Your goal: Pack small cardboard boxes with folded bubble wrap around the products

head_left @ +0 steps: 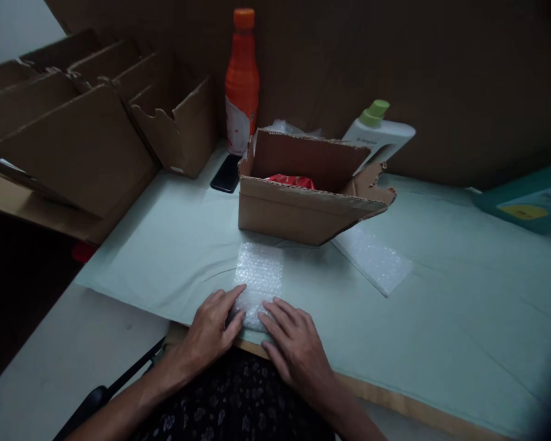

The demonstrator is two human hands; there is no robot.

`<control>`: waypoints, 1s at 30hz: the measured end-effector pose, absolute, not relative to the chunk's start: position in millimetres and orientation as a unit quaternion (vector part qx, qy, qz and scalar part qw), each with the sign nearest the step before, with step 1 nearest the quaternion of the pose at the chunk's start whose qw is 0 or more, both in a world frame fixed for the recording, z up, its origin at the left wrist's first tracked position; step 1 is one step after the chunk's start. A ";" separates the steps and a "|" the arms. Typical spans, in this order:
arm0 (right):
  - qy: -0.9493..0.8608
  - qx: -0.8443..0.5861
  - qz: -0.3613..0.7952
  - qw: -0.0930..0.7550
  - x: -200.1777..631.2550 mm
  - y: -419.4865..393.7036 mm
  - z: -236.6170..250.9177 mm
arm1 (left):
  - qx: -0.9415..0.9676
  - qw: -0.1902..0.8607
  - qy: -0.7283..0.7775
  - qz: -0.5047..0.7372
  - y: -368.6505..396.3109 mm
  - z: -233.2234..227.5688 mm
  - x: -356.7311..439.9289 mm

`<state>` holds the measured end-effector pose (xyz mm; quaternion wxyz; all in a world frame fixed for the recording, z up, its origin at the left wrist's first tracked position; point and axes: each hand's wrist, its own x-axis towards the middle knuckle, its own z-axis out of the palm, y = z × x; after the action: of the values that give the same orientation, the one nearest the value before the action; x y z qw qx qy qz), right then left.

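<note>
A strip of clear bubble wrap (259, 266) lies at the table's near edge, its lower part looking folded over. My left hand (212, 323) rests at its left side, index finger and thumb apart and touching the wrap's edge. On the right side my right hand (294, 338) lies with fingers stretched out, the fingertips on the wrap. Just beyond stands an open cardboard box (294, 211) with a red packet (291, 181) inside. Another piece of bubble wrap (379, 260) lies to the right, partly behind the box.
A dark phone (226, 174) lies left of the box. Behind stand an orange-red bottle (242, 79) and a white bottle with green cap (386, 136). Open cardboard bins (78, 147) line the left. A teal container (528, 196) is at right on the cloth-covered table (463, 306).
</note>
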<state>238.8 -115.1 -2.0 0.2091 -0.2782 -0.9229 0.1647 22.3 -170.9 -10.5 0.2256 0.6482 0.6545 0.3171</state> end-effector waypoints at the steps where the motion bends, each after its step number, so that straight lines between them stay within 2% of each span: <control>1: -0.927 -0.278 0.149 0.200 234.6 -111.3 -3.4 | 0.656 0.193 0.654 0.322 -173.4 -10.0 22.3; 5: -0.924 -0.262 0.183 0.209 229.7 -99.1 0.7 | 0.719 0.112 0.596 0.340 -185.1 -3.4 20.0; 9: -0.893 -0.283 0.301 0.179 232.5 -90.0 8.5 | 0.731 0.172 0.563 0.346 -184.2 -0.6 20.5; 11: -0.885 -0.316 0.271 0.208 233.7 -88.3 7.8 | 0.704 0.203 0.587 0.343 -175.5 -2.7 22.5; 14: -0.884 -0.344 0.149 0.281 234.6 -91.0 4.3 | 0.681 0.193 0.633 0.313 -157.2 -7.3 25.2; 16: -0.898 -0.328 0.107 0.272 233.4 -93.6 2.2 | 0.670 0.175 0.658 0.295 -147.2 -9.8 25.9; 19: -0.922 -0.299 0.103 0.224 228.8 -91.0 -1.8 | 0.634 0.187 0.678 0.321 -143.3 -11.1 26.6; 22: -0.898 -0.323 0.158 0.255 225.3 -81.8 -6.1 | 0.513 0.265 0.703 0.416 -152.2 -8.2 29.4; 25: -0.835 -0.381 0.272 0.289 223.9 -79.0 -6.7 | 0.342 0.399 0.675 0.518 -161.9 -1.7 34.7; 28: -0.783 -0.403 0.401 0.254 223.9 -86.4 -3.4 | 0.260 0.542 0.599 0.530 -162.1 7.3 40.2; 30: -0.774 -0.389 0.446 0.224 227.6 -90.3 1.0 | 0.258 0.588 0.581 0.500 -158.8 13.3 43.1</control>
<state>227.6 -90.3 1.0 0.2242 -0.3888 -0.7744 0.4460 43.1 -158.8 13.3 0.5883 0.2576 0.5808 0.5003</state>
